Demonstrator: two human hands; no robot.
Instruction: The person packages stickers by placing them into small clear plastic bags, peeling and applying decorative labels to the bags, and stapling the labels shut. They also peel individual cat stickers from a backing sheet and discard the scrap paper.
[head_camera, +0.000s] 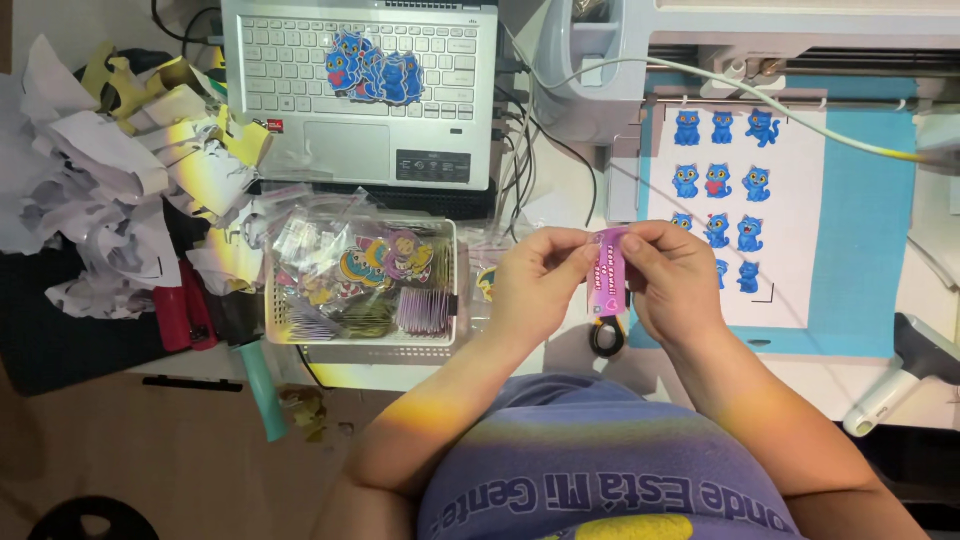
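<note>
Both my hands pinch a small purple card (606, 270) in front of my chest. My left hand (535, 282) grips its left edge with thumb and fingers. My right hand (672, 275) holds its top right edge. Just below the card a black ring-shaped object (605, 336) lies on the desk. Right of my hands lies a white sheet of blue cat stickers (735, 200) on a turquoise cutting mat (860, 240), which feeds into a white cutting machine (700, 40).
A white basket (360, 345) full of packaged stickers stands left of my hands. Behind it is a silver laptop (360, 90) with blue cat stickers on its keyboard. Crumpled paper scraps (100, 190) pile at the far left. A white tool (885, 395) lies at the right.
</note>
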